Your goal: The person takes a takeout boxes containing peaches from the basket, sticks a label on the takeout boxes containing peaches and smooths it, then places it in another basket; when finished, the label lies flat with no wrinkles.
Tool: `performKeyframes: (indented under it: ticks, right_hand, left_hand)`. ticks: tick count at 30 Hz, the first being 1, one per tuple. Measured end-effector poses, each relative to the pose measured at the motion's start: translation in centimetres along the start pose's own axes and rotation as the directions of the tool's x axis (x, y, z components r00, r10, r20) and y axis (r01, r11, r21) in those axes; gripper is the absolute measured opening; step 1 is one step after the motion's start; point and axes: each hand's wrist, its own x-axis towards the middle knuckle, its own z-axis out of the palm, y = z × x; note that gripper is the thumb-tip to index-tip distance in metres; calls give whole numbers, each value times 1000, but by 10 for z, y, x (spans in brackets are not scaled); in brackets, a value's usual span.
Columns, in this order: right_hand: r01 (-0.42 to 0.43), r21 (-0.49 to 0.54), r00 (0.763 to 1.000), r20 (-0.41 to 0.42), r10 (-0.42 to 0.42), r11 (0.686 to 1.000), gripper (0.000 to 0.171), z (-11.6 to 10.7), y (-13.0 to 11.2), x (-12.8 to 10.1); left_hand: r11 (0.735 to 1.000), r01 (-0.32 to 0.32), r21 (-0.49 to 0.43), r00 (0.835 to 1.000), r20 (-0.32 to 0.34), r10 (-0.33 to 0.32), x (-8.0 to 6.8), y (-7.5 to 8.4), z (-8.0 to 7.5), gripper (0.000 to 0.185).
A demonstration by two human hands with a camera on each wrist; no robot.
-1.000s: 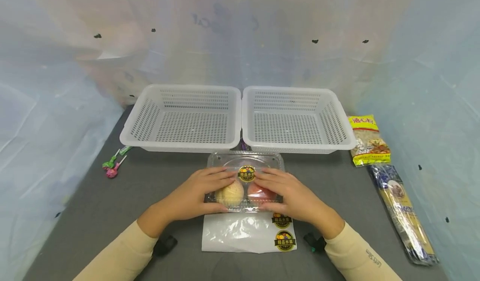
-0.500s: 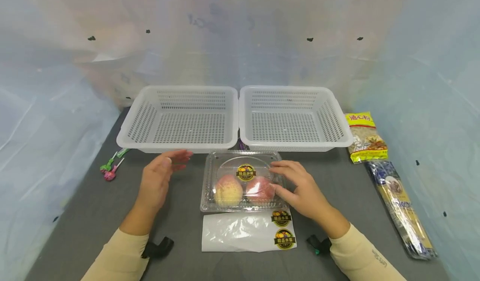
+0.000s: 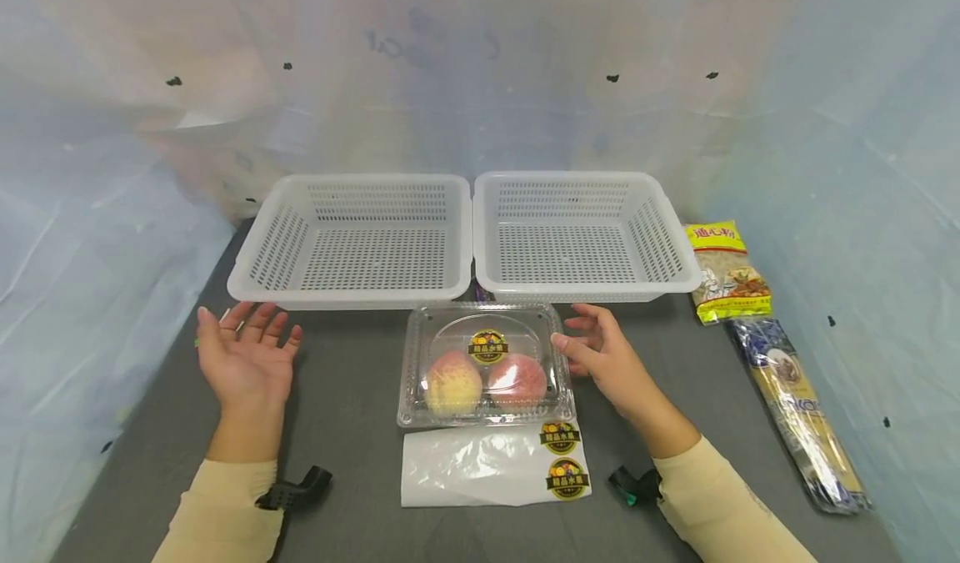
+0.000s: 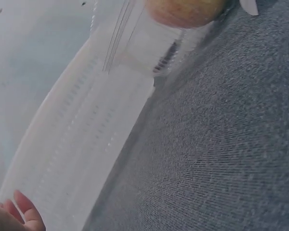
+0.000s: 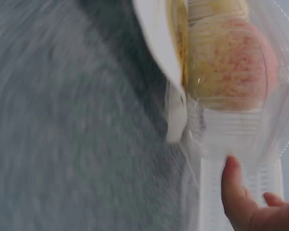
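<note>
Between the two hands, on the dark grey felt table (image 3: 352,413), sits a clear plastic clamshell box (image 3: 486,365) with a round yellow-and-black sticker on its lid and two blush-yellow peaches inside. The right hand (image 3: 600,356) holds nothing; its fingers are loosely spread and slightly bent, the thumb tip at or just beside the box's right edge; contact cannot be confirmed from the head view. The left hand (image 3: 246,354) is well apart from the box, palm up, fingers spread and straight, empty. Just beyond the left fingertips is the rim of a white perforated plastic basket (image 3: 360,240); a second identical basket (image 3: 581,236) stands beyond the right fingers. Near the wrists, touching the box's near edge, lies a flat white plastic bag (image 3: 491,466) with two matching stickers.
</note>
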Motion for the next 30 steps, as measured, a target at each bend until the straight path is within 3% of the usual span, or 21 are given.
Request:
performKeyframes:
  ticks: [2, 5, 10, 21, 26, 30]
  right_hand:
    - [-88, 119, 996, 40, 84, 989, 78, 1, 2, 3]
    - [-184, 216, 981, 105, 165, 959, 77, 2, 5, 6]
    - [-259, 272, 961, 164, 221, 927, 74, 5, 11, 9]
    - [-241, 302, 964, 187, 190, 922, 64, 13, 11, 11]
    - [-200, 334, 970, 202, 137, 921, 77, 13, 9, 8]
    - [-206, 343, 964, 232, 130, 917, 94, 11, 6, 8]
  left_hand:
    - [998, 41, -38, 999, -29, -42, 5, 1, -3, 51]
    - [990, 94, -103, 995, -33, -98, 12, 2, -6, 51]
    - [983, 123, -139, 992, -11, -126, 21, 0, -4, 56]
    - [957, 136, -256, 988, -41, -151, 19, -7, 15, 56]
    - [961, 80, -264, 996, -21, -88, 22, -13, 16, 47]
    - [981, 47, -187, 998, -23, -53, 22, -16, 17, 58]
